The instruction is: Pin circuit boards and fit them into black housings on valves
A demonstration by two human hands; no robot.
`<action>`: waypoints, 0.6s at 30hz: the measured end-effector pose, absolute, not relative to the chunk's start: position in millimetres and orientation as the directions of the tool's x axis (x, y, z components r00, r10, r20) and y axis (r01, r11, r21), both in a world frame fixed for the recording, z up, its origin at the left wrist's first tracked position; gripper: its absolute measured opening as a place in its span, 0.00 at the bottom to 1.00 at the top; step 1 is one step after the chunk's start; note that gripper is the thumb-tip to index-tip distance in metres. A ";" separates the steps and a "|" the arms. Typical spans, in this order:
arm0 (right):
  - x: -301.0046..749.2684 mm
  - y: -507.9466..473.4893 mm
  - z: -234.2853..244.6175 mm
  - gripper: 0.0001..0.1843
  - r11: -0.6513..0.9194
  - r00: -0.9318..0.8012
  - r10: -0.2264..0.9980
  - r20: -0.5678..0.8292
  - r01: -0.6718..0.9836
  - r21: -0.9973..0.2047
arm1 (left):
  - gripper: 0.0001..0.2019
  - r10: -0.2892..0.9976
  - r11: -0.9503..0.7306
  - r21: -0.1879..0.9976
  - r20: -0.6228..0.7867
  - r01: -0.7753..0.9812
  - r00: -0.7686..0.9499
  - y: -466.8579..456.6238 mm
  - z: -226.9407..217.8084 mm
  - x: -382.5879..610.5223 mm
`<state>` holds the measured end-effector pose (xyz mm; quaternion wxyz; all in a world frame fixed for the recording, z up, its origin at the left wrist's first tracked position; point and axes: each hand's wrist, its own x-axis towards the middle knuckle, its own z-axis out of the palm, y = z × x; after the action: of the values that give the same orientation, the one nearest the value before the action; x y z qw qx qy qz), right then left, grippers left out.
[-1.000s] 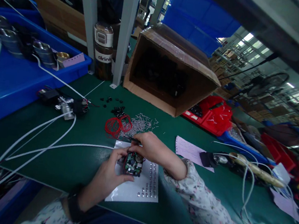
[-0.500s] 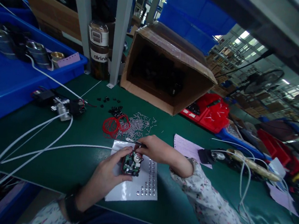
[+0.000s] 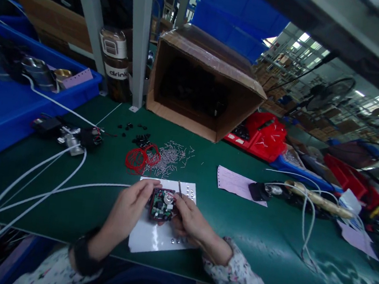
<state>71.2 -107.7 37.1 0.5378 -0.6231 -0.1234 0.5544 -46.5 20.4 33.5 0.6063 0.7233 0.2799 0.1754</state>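
Note:
My left hand (image 3: 130, 206) is closed on the left side of a small open housing with a green circuit board (image 3: 161, 205) inside. A round silvery part sits at the board's upper right. My right hand (image 3: 191, 218) grips the right side of the housing, its fingers partly beneath. From that hand a thin metal tool (image 3: 179, 188), which looks like tweezers, points up and away. Under both hands lies a white sheet (image 3: 141, 239) bearing small shiny round dots, many covered by my right hand. A white cable (image 3: 101, 185) runs from the left towards the housing.
Loose screws (image 3: 170, 156), red wire coils (image 3: 136, 159) and small black parts (image 3: 141, 140) lie beyond the sheet. An open cardboard box (image 3: 181, 120) stands behind. A blue tray (image 3: 7, 106) is at left; pink paper (image 3: 231, 182) and a cabled assembly (image 3: 317, 199) are at right.
My right hand has come down from above the board to its right side, and the tool has swung from pointing left to pointing away. The housing has tilted and shifted slightly left.

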 end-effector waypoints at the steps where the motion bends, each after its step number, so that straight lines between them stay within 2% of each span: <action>1: 69.8 -108.0 36.3 0.33 -0.378 0.366 0.749 -0.552 -0.448 -0.810 | 0.18 0.613 -0.105 0.972 -0.101 0.208 0.784 24.3 37.1 -41.8; 7: 64.4 -114.2 30.6 0.31 -0.310 0.402 0.751 -0.524 -0.486 -0.817 | 0.13 0.612 -0.080 0.974 -0.121 0.214 0.782 28.5 41.0 -31.1; 11: 64.6 -119.1 29.5 0.31 -0.299 0.415 0.768 -0.487 -0.441 -0.846 | 0.19 0.622 -0.136 0.962 -0.102 0.236 0.776 23.8 38.9 -38.0; 14: 65.7 -121.2 33.4 0.33 -0.302 0.407 0.785 -0.467 -0.407 -0.862 | 0.22 0.564 -0.212 0.929 -0.138 0.305 0.814 24.0 38.5 -44.2; 18: 66.7 -121.7 42.2 0.34 -0.302 0.357 0.811 -0.464 -0.425 -0.853 | 0.30 0.484 -0.211 0.933 -0.160 0.292 0.860 24.6 37.5 -49.7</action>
<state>66.7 -121.7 42.2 0.5683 -0.5962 -0.1616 0.5435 -49.7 24.6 37.5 0.5757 0.7737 0.2510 0.0833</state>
